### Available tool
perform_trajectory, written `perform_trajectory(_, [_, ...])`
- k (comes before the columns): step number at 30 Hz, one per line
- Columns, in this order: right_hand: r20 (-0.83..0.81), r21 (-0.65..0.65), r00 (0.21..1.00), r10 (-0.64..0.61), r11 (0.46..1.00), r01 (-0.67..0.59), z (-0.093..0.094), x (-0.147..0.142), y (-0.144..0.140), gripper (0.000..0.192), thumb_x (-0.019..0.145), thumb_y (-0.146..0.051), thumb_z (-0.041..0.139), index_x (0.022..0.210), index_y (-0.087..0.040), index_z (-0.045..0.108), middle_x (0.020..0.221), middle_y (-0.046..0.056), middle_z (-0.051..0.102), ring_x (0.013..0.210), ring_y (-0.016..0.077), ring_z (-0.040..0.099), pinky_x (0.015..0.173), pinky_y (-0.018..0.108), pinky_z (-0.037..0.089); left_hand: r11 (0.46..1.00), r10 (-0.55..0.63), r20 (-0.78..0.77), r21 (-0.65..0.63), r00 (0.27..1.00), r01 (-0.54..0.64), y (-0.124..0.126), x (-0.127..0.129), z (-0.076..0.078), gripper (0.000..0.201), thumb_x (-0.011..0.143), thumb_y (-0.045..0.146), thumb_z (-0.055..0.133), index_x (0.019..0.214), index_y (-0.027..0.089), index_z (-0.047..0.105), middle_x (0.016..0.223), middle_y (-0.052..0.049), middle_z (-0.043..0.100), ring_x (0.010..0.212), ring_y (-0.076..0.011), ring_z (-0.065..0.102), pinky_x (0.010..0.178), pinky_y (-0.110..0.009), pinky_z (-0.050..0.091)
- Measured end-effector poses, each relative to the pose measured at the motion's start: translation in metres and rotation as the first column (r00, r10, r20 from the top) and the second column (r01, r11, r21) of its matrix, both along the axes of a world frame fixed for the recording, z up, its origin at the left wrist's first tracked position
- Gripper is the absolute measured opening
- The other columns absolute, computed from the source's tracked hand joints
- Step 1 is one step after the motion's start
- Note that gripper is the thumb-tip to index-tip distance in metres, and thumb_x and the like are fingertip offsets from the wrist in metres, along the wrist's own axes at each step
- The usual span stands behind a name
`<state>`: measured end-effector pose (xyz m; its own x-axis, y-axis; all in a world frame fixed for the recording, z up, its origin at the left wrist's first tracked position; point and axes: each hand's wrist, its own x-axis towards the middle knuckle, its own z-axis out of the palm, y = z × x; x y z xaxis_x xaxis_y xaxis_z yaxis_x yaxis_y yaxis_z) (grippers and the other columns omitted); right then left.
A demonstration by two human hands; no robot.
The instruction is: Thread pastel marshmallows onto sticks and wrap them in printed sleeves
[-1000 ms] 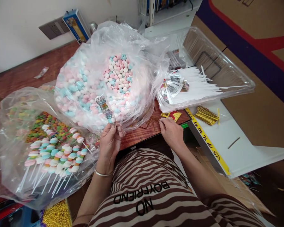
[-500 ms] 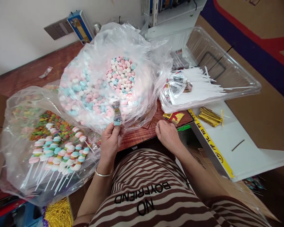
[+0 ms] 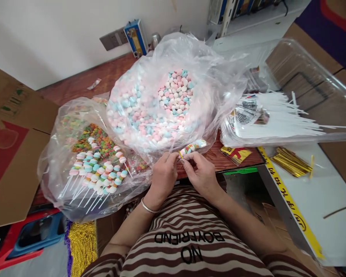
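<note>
The left hand (image 3: 163, 175) and right hand (image 3: 200, 174) meet at the near edge of the desk (image 3: 83, 82), fingers of both pinched on the lower end of a wrapped candy stick (image 3: 192, 147). The stick slants up and to the right from the fingertips, its far end just in front of the big clear bag of pastel candies (image 3: 161, 104). Left of the hands lies a second bag of finished lollipops (image 3: 95, 169). To the right, a clear tray (image 3: 300, 65) holds white sticks (image 3: 282, 119), with gold twist ties (image 3: 291, 161) nearby.
</note>
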<state>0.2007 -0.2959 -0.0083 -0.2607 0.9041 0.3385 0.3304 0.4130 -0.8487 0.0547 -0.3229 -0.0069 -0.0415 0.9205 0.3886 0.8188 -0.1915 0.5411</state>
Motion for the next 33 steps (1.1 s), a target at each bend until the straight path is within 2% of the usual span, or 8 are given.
perform_trajectory(5, [0.035,-0.045,0.999,0.015,0.999,-0.013,-0.002,-0.003,0.005,0.014,0.096,-0.026,0.055,0.083,-0.024,0.058,0.083,0.004,0.071,0.078,0.0195,0.065,0.074,0.030,0.048,1.000,-0.012,0.100,0.017,0.995,0.011,-0.006,-0.003,-0.004,0.029,0.099,0.020,0.051,0.124,0.022,0.065,0.089,-0.006,0.069,0.079,-0.0193,0.062,0.072,-0.028,0.046])
perform_trajectory(10, [0.003,-0.118,1.000,0.015,0.993,-0.014,-0.002,-0.008,0.006,0.008,0.093,-0.025,0.058,0.086,-0.022,0.059,0.082,0.003,0.068,0.075,0.0186,0.062,0.070,0.030,0.046,0.999,-0.005,0.097,0.036,0.995,0.001,-0.005,-0.005,-0.006,0.024,0.098,0.018,0.051,0.108,0.022,0.072,0.084,-0.006,0.069,0.076,-0.0184,0.062,0.071,-0.028,0.046])
perform_trajectory(13, [-0.170,-0.240,0.985,0.001,0.970,-0.042,-0.007,-0.013,0.004,0.007,0.089,-0.028,0.063,0.092,-0.022,0.060,0.086,0.002,0.067,0.079,0.0182,0.063,0.074,0.030,0.049,0.997,0.027,0.154,0.073,0.988,-0.038,-0.002,-0.006,-0.007,0.019,0.097,0.015,0.054,0.102,0.020,0.071,0.088,-0.007,0.071,0.080,-0.0179,0.065,0.074,-0.028,0.048])
perform_trajectory(17, [-0.451,-0.435,0.892,0.000,0.873,-0.221,-0.019,-0.018,0.001,0.017,0.089,-0.038,0.068,0.090,-0.021,0.064,0.081,0.000,0.066,0.073,0.0162,0.062,0.069,0.029,0.052,0.991,0.063,0.236,0.098,0.970,-0.088,0.001,-0.007,-0.008,0.015,0.095,0.014,0.057,0.099,0.020,0.070,0.089,-0.006,0.072,0.082,-0.0178,0.066,0.076,-0.029,0.050])
perform_trajectory(20, [-0.546,-0.486,0.837,-0.037,0.827,-0.281,-0.021,-0.018,-0.002,0.021,0.090,-0.042,0.068,0.085,-0.021,0.065,0.075,-0.002,0.063,0.063,0.0130,0.057,0.061,0.026,0.049,0.990,0.073,0.231,0.101,0.970,-0.099,0.002,-0.008,-0.010,0.015,0.095,0.016,0.057,0.098,0.020,0.071,0.087,-0.006,0.072,0.081,-0.0179,0.066,0.074,-0.029,0.050])
perform_trajectory(25, [-0.421,-0.432,0.906,-0.048,0.889,-0.154,-0.013,-0.017,-0.001,0.024,0.091,-0.042,0.065,0.079,-0.021,0.065,0.064,-0.004,0.056,0.056,0.0117,0.047,0.053,0.025,0.041,0.996,0.052,0.215,0.065,0.975,-0.067,0.002,-0.008,-0.013,0.017,0.096,0.016,0.055,0.102,0.020,0.071,0.090,-0.007,0.072,0.084,-0.0189,0.067,0.077,-0.031,0.051])
perform_trajectory(30, [-0.310,-0.391,0.946,-0.096,0.920,-0.034,-0.016,-0.024,0.002,0.027,0.090,-0.044,0.064,0.074,-0.021,0.063,0.067,-0.001,0.063,0.061,0.0144,0.053,0.057,0.026,0.044,0.998,0.041,0.276,0.026,0.960,-0.050,0.001,-0.003,-0.011,0.024,0.094,0.013,0.055,0.111,0.021,0.068,0.099,-0.008,0.074,0.088,-0.0193,0.068,0.081,-0.032,0.052])
perform_trajectory(33, [-0.265,-0.388,0.956,-0.127,0.921,0.015,-0.022,-0.027,0.003,0.027,0.089,-0.042,0.063,0.073,-0.021,0.062,0.065,-0.001,0.064,0.061,0.0147,0.055,0.059,0.027,0.046,0.999,0.047,0.322,0.011,0.946,-0.053,0.001,-0.003,-0.009,0.018,0.092,0.014,0.056,0.101,0.021,0.070,0.094,-0.007,0.073,0.086,-0.0190,0.067,0.081,-0.031,0.052])
